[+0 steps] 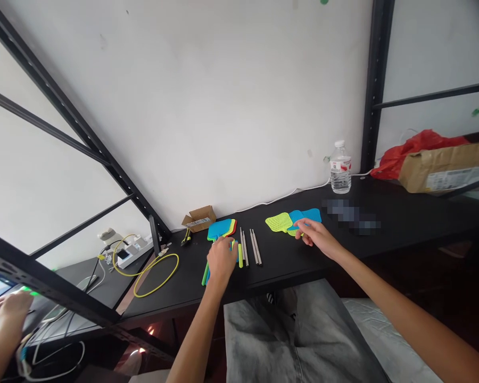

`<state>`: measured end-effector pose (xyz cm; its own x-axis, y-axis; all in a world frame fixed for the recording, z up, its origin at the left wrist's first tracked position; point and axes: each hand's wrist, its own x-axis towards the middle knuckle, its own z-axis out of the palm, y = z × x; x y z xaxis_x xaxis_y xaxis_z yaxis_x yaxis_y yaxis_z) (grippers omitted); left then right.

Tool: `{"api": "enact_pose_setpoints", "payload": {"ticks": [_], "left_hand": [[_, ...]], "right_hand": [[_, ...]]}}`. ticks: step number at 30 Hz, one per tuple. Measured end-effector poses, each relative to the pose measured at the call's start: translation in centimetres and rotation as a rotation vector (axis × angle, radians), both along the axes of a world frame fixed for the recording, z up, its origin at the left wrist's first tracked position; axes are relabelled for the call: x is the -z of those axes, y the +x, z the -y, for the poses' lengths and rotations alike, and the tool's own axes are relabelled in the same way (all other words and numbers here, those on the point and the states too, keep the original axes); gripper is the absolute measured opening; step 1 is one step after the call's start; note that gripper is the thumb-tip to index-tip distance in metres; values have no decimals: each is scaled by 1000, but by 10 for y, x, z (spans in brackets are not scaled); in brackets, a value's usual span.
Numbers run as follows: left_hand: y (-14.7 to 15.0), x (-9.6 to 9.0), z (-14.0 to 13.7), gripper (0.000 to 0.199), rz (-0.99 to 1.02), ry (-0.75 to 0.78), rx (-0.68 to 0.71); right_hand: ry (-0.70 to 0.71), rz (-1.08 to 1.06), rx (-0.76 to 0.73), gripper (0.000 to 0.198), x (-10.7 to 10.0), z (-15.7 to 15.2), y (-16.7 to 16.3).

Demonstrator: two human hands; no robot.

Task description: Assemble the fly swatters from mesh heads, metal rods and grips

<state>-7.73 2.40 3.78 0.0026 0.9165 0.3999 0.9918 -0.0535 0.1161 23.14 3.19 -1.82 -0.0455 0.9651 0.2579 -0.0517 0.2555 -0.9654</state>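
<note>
My left hand (pixel 222 258) is curled down over a group of coloured plastic tubes on the black table. A green tube (pixel 205 272) sticks out on its left and a yellow-green tube (pixel 240 255) on its right. What its fingers grip is hidden behind the hand. Beyond it lies a stack of fly swatter heads with a blue one (pixel 219 227) on top, yellow and red beneath. My right hand (pixel 314 234) hovers at other swatter heads, a yellow-green one (pixel 278 222) and a blue one (pixel 313 214); its fingers are loosely bent and apart. Several thin metal rods (pixel 255 247) lie between the hands.
A water bottle (pixel 340 167) stands by the wall. At right is a cardboard box (pixel 443 165) with a red bag (pixel 419 149). A small open carton (pixel 199 218), a yellow cable (pixel 175 271) and a power strip (pixel 138 250) lie left. Another person's hand (pixel 16 306) shows far left.
</note>
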Motion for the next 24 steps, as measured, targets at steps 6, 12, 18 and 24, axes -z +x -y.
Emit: {"api": "enact_pose_setpoints", "payload": {"ticks": [6, 12, 18, 24], "left_hand": [[57, 16, 9, 35, -34, -102, 95], [73, 12, 1, 35, -120, -152, 10], [79, 5, -1, 26, -129, -206, -6], [80, 8, -1, 21, -80, -208, -26]], "right_hand": [[4, 1, 9, 47, 0, 1, -1], [2, 20, 7, 44, -5, 5, -1], [-5, 45, 15, 45, -3, 5, -1], [6, 62, 23, 47, 0, 4, 0]]}}
